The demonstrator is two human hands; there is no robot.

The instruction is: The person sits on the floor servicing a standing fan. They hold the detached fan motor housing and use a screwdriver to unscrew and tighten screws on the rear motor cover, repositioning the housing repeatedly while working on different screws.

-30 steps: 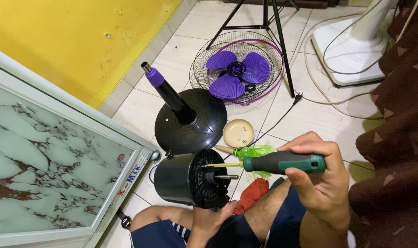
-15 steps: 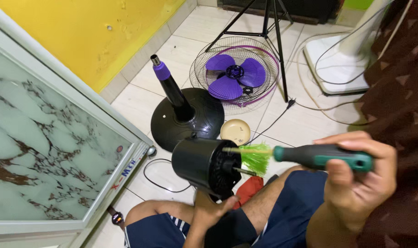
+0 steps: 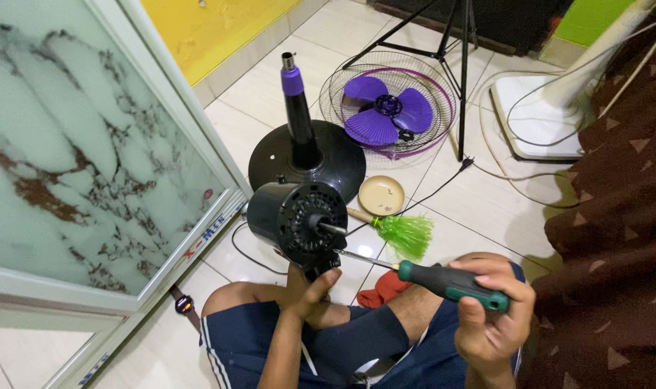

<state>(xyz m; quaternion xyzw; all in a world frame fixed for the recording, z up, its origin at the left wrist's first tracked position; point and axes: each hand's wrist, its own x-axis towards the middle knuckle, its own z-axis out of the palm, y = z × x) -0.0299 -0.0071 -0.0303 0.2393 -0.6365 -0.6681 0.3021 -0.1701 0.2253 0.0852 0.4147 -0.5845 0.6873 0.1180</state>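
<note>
1. While the person sat on the tiled floor (image 3: 486, 209) with knees drawn up in dark blue shorts, the left hand (image 3: 310, 288) gripped the underside of a black fan motor housing (image 3: 295, 220), fingers closed around its lower mount, holding it up above the lap.
2. The right hand (image 3: 490, 317) was wrapped tight around the green and black handle of a screwdriver (image 3: 443, 279), whose metal shaft reached left so that its tip sat at the lower edge of the housing's vented face.
3. A short metal spindle stuck out from the centre of that face, pointing toward the right hand.
4. Just behind the housing stood a round black fan base (image 3: 306, 162) with an upright post capped in purple.
5. Farther back lay a wire fan guard (image 3: 389, 104) holding purple blades, beside the legs of a black tripod (image 3: 443, 43).
6. Near the housing, a small tan dish (image 3: 381, 194) and a green-bristled brush (image 3: 404, 234) lay on the floor; a red cloth (image 3: 382, 288) showed between the knees.
7. A frosted glass door (image 3: 76, 166) with a marbled pattern filled the left side.
</note>
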